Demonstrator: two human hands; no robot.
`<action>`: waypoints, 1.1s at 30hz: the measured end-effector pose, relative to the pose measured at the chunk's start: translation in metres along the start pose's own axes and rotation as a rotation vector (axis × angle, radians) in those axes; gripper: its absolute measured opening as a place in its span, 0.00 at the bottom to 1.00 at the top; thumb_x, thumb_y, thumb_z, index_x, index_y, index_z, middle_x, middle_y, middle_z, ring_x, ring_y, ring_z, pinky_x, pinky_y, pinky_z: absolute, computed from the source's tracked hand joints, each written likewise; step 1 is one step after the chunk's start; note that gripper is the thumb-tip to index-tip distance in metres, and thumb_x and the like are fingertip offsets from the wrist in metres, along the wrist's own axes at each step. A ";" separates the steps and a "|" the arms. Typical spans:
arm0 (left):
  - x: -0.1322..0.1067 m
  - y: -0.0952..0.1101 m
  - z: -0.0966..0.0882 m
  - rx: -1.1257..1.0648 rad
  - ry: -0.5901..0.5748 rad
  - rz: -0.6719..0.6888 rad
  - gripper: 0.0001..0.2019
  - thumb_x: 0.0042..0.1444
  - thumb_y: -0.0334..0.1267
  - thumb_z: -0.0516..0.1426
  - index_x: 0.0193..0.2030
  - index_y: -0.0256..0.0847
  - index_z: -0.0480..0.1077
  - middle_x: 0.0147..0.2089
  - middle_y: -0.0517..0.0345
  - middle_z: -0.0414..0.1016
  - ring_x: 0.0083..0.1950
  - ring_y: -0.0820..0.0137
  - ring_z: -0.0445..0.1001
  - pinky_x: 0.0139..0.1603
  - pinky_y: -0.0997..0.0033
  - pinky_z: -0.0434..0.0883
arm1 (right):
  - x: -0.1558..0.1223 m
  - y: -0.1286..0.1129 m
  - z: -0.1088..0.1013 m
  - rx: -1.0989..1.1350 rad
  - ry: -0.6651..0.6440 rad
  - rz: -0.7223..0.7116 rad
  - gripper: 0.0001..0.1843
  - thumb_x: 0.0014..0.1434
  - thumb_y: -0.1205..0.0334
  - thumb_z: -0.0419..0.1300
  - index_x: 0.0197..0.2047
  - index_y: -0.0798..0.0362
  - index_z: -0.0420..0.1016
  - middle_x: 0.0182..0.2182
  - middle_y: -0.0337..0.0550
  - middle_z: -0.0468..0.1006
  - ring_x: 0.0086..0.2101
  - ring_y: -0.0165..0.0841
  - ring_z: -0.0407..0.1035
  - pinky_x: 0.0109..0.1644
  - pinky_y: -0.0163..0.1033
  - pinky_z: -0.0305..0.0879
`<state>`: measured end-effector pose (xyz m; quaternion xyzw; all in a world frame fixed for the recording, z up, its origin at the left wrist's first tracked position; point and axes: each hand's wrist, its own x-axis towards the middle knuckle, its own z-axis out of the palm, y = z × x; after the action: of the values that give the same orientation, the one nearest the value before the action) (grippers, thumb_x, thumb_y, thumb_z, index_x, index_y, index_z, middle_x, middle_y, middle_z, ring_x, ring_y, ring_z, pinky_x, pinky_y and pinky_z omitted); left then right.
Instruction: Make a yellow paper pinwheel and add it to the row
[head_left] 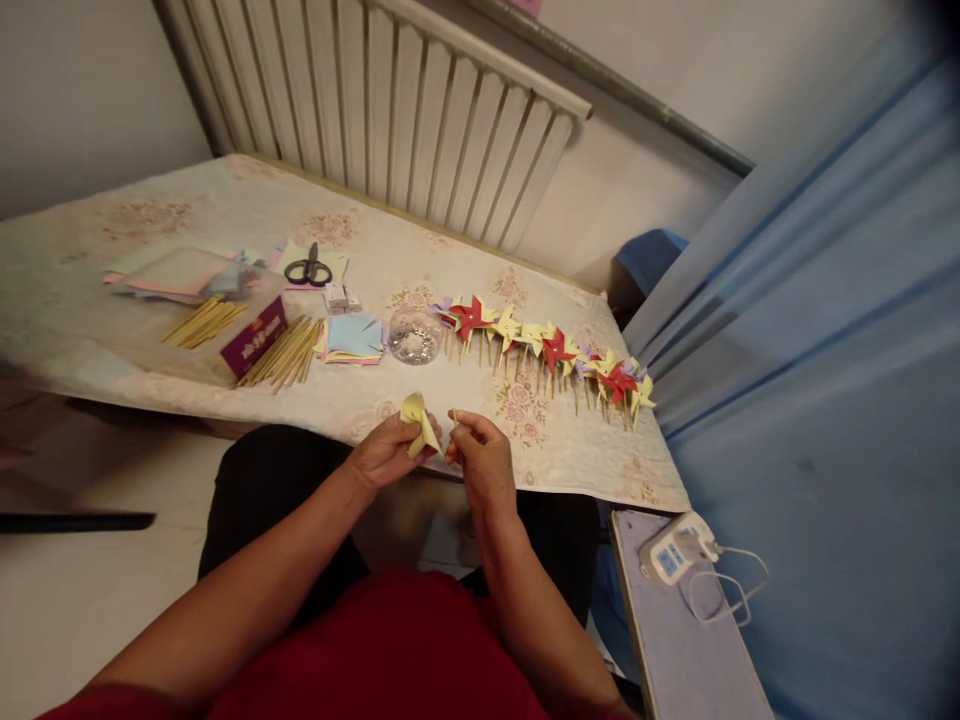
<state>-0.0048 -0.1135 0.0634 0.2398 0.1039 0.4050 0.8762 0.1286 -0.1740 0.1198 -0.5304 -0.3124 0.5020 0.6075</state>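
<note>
My left hand [386, 450] pinches a yellow paper pinwheel [420, 425], its blades folded in toward the middle. Just to the right, my right hand [484, 455] is closed, with the tip of what looks like a thin wooden stick [454, 416] showing at its fingers. Both hands are raised at the table's front edge, close together but apart. Beyond them stands a round clear dish [415, 336] holding small shiny pieces. Blue cut paper squares [355, 337] lie stacked to its left. Finished pinwheels [555, 348] on sticks, in red, yellow and purple, form a row at the right.
Loose wooden sticks [289, 352] lie beside a purple label [255, 340] on the left. Black-handled scissors [308, 268] rest on coloured paper near small boxes [341, 298]. A white power strip [679, 548] with a cable sits on a bench at right, near a blue curtain [825, 400].
</note>
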 end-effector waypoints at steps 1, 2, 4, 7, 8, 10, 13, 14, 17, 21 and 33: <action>-0.003 0.001 0.005 0.016 -0.013 0.003 0.14 0.47 0.32 0.70 0.28 0.37 0.66 0.25 0.62 0.69 0.28 0.74 0.71 0.33 0.74 0.72 | -0.004 -0.002 0.003 0.019 -0.011 0.009 0.13 0.45 0.61 0.64 0.37 0.54 0.77 0.16 0.29 0.71 0.17 0.25 0.64 0.24 0.31 0.62; -0.005 0.003 0.010 0.032 -0.022 0.007 0.15 0.46 0.33 0.70 0.27 0.37 0.66 0.25 0.62 0.69 0.28 0.74 0.71 0.33 0.73 0.72 | -0.008 -0.005 0.006 0.036 -0.021 0.015 0.12 0.44 0.61 0.65 0.35 0.53 0.76 0.16 0.30 0.72 0.17 0.25 0.64 0.24 0.31 0.63; -0.010 0.006 0.019 0.057 -0.030 0.018 0.17 0.45 0.35 0.71 0.26 0.37 0.65 0.25 0.62 0.68 0.27 0.73 0.70 0.32 0.72 0.72 | -0.015 -0.009 0.011 0.059 -0.036 0.022 0.10 0.44 0.60 0.66 0.32 0.53 0.74 0.16 0.31 0.73 0.16 0.25 0.64 0.23 0.31 0.64; -0.015 0.010 0.029 0.079 -0.045 0.020 0.17 0.44 0.35 0.72 0.25 0.37 0.65 0.24 0.63 0.67 0.25 0.73 0.69 0.29 0.70 0.73 | -0.023 -0.015 0.017 0.073 -0.048 0.030 0.11 0.43 0.59 0.68 0.31 0.52 0.73 0.16 0.31 0.73 0.16 0.25 0.64 0.22 0.31 0.64; -0.017 0.010 0.031 0.085 -0.049 0.021 0.17 0.44 0.36 0.72 0.25 0.38 0.65 0.24 0.63 0.66 0.25 0.73 0.68 0.29 0.70 0.73 | -0.025 -0.016 0.019 0.072 -0.050 0.033 0.12 0.43 0.58 0.68 0.31 0.52 0.73 0.16 0.31 0.73 0.16 0.26 0.64 0.22 0.31 0.64; -0.019 0.011 0.033 0.102 -0.051 0.027 0.18 0.43 0.37 0.72 0.25 0.38 0.65 0.23 0.64 0.65 0.24 0.73 0.67 0.27 0.70 0.73 | -0.030 -0.018 0.022 0.065 -0.052 0.034 0.12 0.43 0.58 0.68 0.30 0.53 0.73 0.17 0.31 0.74 0.16 0.26 0.65 0.21 0.31 0.63; -0.022 0.013 0.036 0.116 -0.038 0.045 0.19 0.42 0.37 0.73 0.26 0.38 0.65 0.24 0.64 0.65 0.24 0.73 0.67 0.24 0.71 0.72 | -0.037 -0.021 0.026 0.055 -0.057 0.028 0.11 0.44 0.59 0.68 0.31 0.53 0.74 0.18 0.32 0.75 0.17 0.25 0.65 0.21 0.30 0.61; -0.023 0.013 0.038 0.110 -0.036 0.048 0.19 0.42 0.37 0.73 0.25 0.38 0.64 0.25 0.64 0.65 0.24 0.73 0.67 0.24 0.71 0.72 | -0.039 -0.021 0.027 0.053 -0.060 0.025 0.10 0.44 0.59 0.68 0.31 0.53 0.74 0.19 0.32 0.75 0.17 0.25 0.64 0.21 0.30 0.60; -0.026 0.016 0.044 0.078 -0.042 0.053 0.20 0.40 0.35 0.74 0.24 0.38 0.64 0.24 0.64 0.65 0.24 0.74 0.67 0.24 0.74 0.72 | -0.044 -0.021 0.028 0.046 -0.064 0.007 0.08 0.46 0.60 0.67 0.31 0.52 0.75 0.20 0.32 0.75 0.18 0.25 0.65 0.22 0.30 0.60; -0.029 0.020 0.050 0.060 -0.046 0.057 0.21 0.37 0.37 0.75 0.24 0.38 0.65 0.23 0.65 0.65 0.23 0.76 0.65 0.24 0.77 0.68 | -0.051 -0.022 0.029 0.036 -0.070 -0.014 0.07 0.48 0.60 0.66 0.32 0.52 0.76 0.23 0.33 0.77 0.21 0.26 0.66 0.24 0.30 0.61; -0.028 0.024 0.047 0.042 -0.075 0.091 0.19 0.41 0.35 0.73 0.24 0.39 0.64 0.25 0.64 0.64 0.27 0.74 0.68 0.24 0.77 0.68 | -0.058 -0.033 0.042 0.018 -0.076 0.024 0.08 0.45 0.59 0.67 0.30 0.51 0.74 0.21 0.33 0.77 0.17 0.28 0.68 0.20 0.33 0.66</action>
<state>-0.0210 -0.1372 0.1152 0.2776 0.0683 0.4328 0.8549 0.0825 -0.2126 0.1707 -0.5093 -0.3243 0.5319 0.5938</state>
